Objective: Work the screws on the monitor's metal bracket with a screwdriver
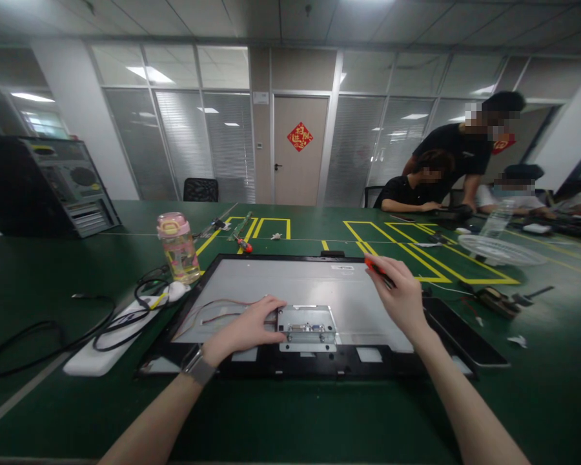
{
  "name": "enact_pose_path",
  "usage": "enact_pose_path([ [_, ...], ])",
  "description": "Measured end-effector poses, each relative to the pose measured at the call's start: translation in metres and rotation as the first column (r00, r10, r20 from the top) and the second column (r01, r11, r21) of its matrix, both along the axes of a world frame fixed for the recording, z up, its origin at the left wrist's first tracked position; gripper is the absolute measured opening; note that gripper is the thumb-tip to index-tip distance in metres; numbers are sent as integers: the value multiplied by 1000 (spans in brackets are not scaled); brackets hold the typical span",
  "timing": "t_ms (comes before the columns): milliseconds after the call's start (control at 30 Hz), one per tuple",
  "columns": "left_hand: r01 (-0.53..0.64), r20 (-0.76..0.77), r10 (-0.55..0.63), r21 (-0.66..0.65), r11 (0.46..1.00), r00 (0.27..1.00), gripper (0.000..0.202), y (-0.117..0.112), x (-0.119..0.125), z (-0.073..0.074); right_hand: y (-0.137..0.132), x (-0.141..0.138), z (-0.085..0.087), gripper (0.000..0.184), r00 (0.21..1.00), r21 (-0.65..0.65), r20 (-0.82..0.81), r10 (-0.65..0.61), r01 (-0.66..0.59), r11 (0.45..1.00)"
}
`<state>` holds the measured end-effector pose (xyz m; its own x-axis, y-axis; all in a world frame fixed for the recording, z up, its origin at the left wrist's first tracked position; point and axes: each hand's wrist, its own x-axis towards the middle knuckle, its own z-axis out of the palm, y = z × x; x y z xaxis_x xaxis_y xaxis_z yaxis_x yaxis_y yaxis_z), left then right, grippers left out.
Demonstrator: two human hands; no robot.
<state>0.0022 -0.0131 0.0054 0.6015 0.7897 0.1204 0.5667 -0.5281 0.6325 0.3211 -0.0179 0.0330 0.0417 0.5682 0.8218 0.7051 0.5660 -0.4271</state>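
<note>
A display panel (261,278) with a black frame and a pale grey back lies flat on the green table before me. On its lower middle sits a metal bracket (307,316) with a row of connector ports. My left hand (254,324) holds the bracket's left side, thumb below and fingers above. Thin wires (213,302) run from behind that hand across the panel. In my right hand (399,290), over the panel's right side, is a screwdriver (380,274) with a red and black handle. Its tip cannot be made out.
Left of the panel are a white power strip (109,342), black cables (22,374) and a pink-lidded bottle (178,248). A computer case (43,187) stands farther left. Another screwdriver (243,244) lies behind the panel. On the right lies a black slab (465,332); people (458,148) are beyond.
</note>
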Motion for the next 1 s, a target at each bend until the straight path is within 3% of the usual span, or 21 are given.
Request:
enact_pose_path([
  [100, 1, 0, -1, -3, 1000, 1000, 59, 0, 0, 1, 18, 16, -16, 29, 953, -193, 297, -64, 125, 973],
  [167, 1, -6, -1, -2, 1000, 1000, 59, 0, -1, 1, 28, 19, -31, 33, 882, -374, 464, -76, 273, 887],
  [300, -1, -12, 1, -1, 1000, 1000, 58, -1, -1, 2, 36, 18, -54, 26, 854, -470, 520, -23, 308, 827],
  [433, -3, -14, 3, 2, 1000, 1000, 58, -1, 1, 2, 30, 14, -50, 25, 850, -477, 525, -35, 327, 816],
  [500, -3, -16, 3, 4, 1000, 1000, 58, -1, 1, 2, 24, 8, -41, 40, 873, -485, 488, 10, 262, 834],
  [533, -3, -14, 3, 5, 1000, 1000, 58, -1, 1, 1, 20, 4, -37, 47, 919, -532, 373, 128, 98, 841],
  [567, -4, -13, 4, 5, 1000, 1000, 59, 0, 1, 1, 15, 0, -33, 52, 930, -591, 238, 281, -91, 801],
  [633, -3, -11, 3, 4, 1000, 1000, 59, 0, 1, 0, 8, -9, -29, 65, 863, -688, 40, 503, -341, 640],
  [667, 0, -11, 0, 4, 1000, 1000, 59, 0, 1, 0, 5, -13, -29, 72, 837, -716, 7, 547, -377, 587],
  [700, 1, -11, -1, 5, 1000, 1000, 59, 0, 0, 0, 3, -17, -29, 76, 832, -723, 10, 555, -377, 579],
  [833, 17, -6, -17, 6, 1000, 1000, 58, 0, -1, 0, 0, -25, -31, 73, 854, -715, 34, 520, -343, 610],
  [1000, 28, 31, -29, 27, 999, 999, 56, -1, 0, 3, 0, -26, -26, 62, 837, -651, -13, 547, -423, 631],
])
